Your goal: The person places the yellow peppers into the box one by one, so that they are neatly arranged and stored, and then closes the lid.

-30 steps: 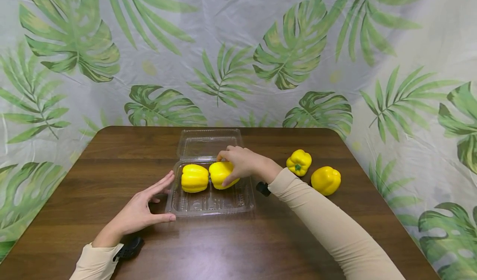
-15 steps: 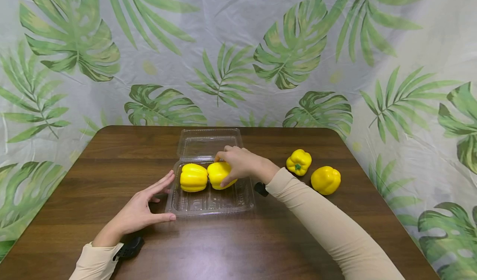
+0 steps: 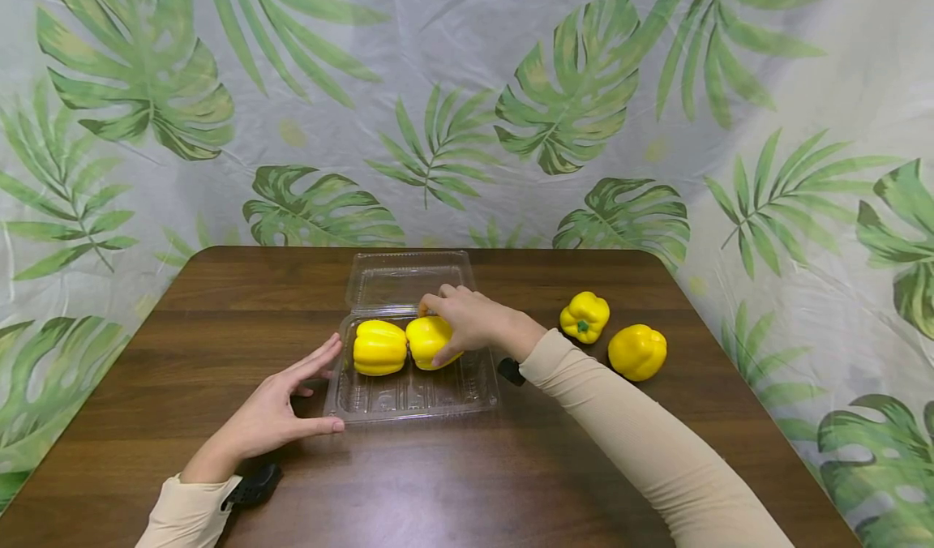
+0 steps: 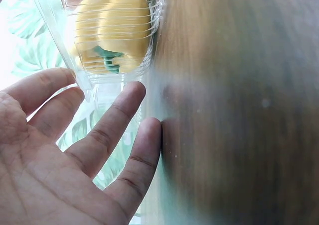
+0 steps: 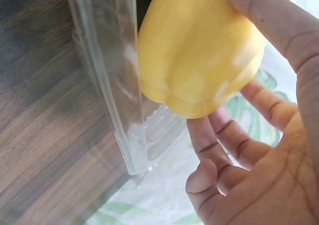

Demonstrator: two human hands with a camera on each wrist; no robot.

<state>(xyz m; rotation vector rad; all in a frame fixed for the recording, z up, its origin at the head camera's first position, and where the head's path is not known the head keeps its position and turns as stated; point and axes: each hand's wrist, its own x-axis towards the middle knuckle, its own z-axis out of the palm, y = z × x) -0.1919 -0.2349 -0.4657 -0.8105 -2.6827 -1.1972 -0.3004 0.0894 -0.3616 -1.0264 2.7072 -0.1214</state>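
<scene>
A clear plastic clamshell box (image 3: pixel 409 406) lies on the table with its lid (image 3: pixel 411 282) folded back. In its back half sit two yellow bell peppers side by side. My right hand (image 3: pixel 474 318) grips the right bell pepper (image 3: pixel 426 341), thumb on the near side and fingers behind, as the right wrist view also shows. The left bell pepper (image 3: pixel 379 348) lies against it, its green stem (image 4: pixel 110 58) visible through the box wall in the left wrist view. At the box's left side my left hand (image 3: pixel 266 414) is spread, fingertips at the rim and thumb by the front corner.
Two more yellow bell peppers rest on the table to the right: one pepper (image 3: pixel 584 318) with its green stem facing me, and another pepper (image 3: pixel 638 353) nearer the right edge. Behind the wooden table (image 3: pixel 241 288) hangs a leaf-patterned cloth (image 3: pixel 452 70).
Both peppers in the box have shifted slightly left with my right hand, mostly in the first half second. My left hand and the box have stayed in place.
</scene>
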